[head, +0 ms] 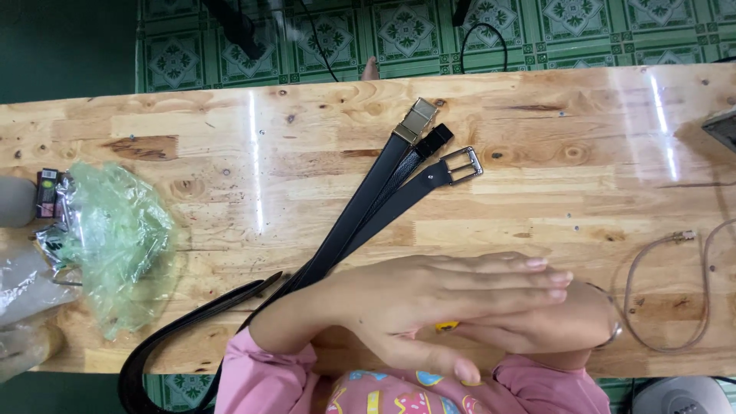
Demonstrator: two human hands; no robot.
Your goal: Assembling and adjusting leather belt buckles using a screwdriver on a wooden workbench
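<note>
varnished wooden bench (230,130): left hand (429,295), fingers spread flat, is laid over right hand (537,326); black belts (368,207) at 11 o'clock should be kept untangled.

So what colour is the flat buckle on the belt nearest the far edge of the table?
Gold, a flat plate buckle on a black belt, seen in the head view.

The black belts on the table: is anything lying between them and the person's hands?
Nothing visible does. The left hand lies flat over the right hand at the near edge of the wooden table, right beside the black belts. The green plastic bag and the thin cable lie off to the sides.
</note>
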